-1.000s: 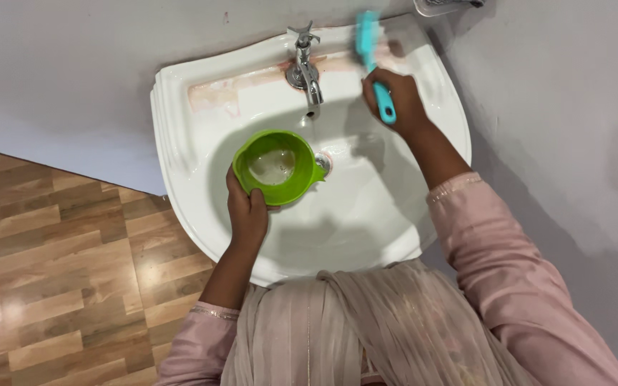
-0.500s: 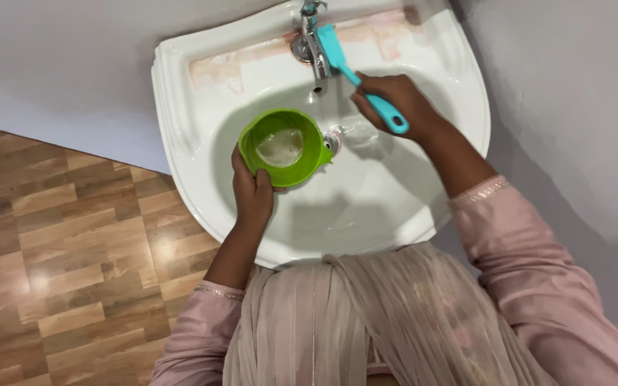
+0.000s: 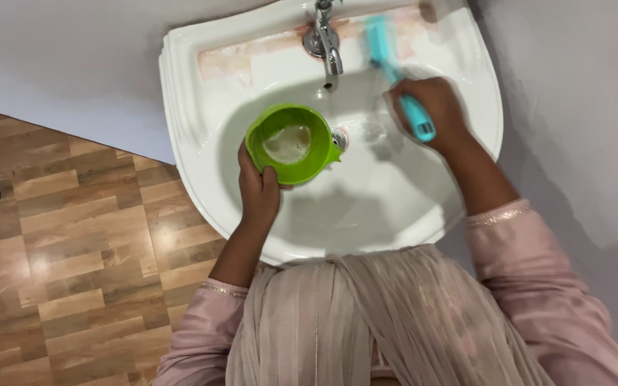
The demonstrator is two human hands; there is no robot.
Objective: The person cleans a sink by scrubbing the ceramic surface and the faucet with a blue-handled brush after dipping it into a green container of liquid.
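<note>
My left hand [image 3: 257, 191] grips a green plastic mug [image 3: 291, 145] by its near rim, holding it over the bowl of a white wall-hung sink [image 3: 388, 204]; a little cloudy water lies in the mug. My right hand [image 3: 432, 107] is closed around the handle of a teal scrubbing brush [image 3: 395, 68], whose blurred head rests on the sink's back ledge right of the chrome tap [image 3: 327, 37]. The ledge shows pinkish stains [image 3: 252, 58].
The sink's drain [image 3: 340, 138] sits just right of the mug. Grey walls [image 3: 574, 121] meet in a corner at the sink's right. Wood-plank flooring [image 3: 73, 236] lies to the left. My pale scarf [image 3: 366, 322] hangs below the sink's front edge.
The brush has swung from beside the tap to the right part of the back ledge, my right hand moving right with it. The mug stays held over the bowl.
</note>
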